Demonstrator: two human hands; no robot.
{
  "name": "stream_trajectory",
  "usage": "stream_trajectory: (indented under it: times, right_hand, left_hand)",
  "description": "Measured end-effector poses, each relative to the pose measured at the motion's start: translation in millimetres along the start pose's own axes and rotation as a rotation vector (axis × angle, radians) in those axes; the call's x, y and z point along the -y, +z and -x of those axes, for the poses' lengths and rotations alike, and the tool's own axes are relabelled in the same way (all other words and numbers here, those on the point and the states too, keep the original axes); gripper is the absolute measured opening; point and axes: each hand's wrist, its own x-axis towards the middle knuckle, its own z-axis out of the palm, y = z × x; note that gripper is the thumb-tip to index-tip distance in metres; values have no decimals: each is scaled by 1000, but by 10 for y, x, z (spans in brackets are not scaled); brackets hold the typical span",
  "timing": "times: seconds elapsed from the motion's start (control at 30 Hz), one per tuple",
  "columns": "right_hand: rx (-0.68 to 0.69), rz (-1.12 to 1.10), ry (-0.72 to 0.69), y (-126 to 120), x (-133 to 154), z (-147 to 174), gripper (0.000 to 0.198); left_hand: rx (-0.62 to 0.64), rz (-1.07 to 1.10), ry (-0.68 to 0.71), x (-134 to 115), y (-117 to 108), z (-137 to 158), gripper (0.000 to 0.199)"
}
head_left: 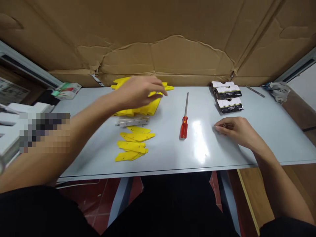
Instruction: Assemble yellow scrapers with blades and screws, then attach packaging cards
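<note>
My left hand (144, 92) is over a pile of yellow flat pieces (151, 107) at the back left of the table, with its fingers stretched out and apart. Just in front of that pile lies a clear bag with metal strips (134, 121). Closer to me, several more yellow flat pieces with small holes (132, 144) overlap one another. On the right, my right hand (237, 130) rests on the table, thumb and fingertips pressed together; whatever is between them is too small to make out. A screwdriver with a red handle (184, 126) lies between my hands, its tip pointing away.
Black and white boxes (230, 102) are stacked at the back right. A thin metal strip (255, 92) and a crumpled plastic bag (277, 91) lie beyond them. A small carton (67, 91) stands at the back left corner. Cardboard (163, 59) walls the table's (170, 154) rear edge.
</note>
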Motion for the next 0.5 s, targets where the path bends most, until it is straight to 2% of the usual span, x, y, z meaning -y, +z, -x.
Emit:
stream_trajectory:
  times: [0.07,0.13,0.23,0.3,0.4,0.5]
  right_hand:
    - [-99,198,-18,1,-49,-2,26]
    - [-169,361,-62,0,-110,-17,26]
    - [-219,542,-97,0,-169,-53,31]
    - [-229,595,-102,-3,-173,-82,31]
    - [-212,620,-92,-12,-141,-122,29]
    - [-163,646,-57,-33,-95,-134,29]
  left_hand:
    - [-14,-18,-246,252,-145,223,35]
    - [-24,-74,-488,431,-200,417,39]
    - [23,-86,-726,495,-97,570,40]
    - [37,-89,-799,424,47,566,43]
    - [76,-106,-845,280,259,475,64]
    - [89,-116,-835,209,364,403,61]
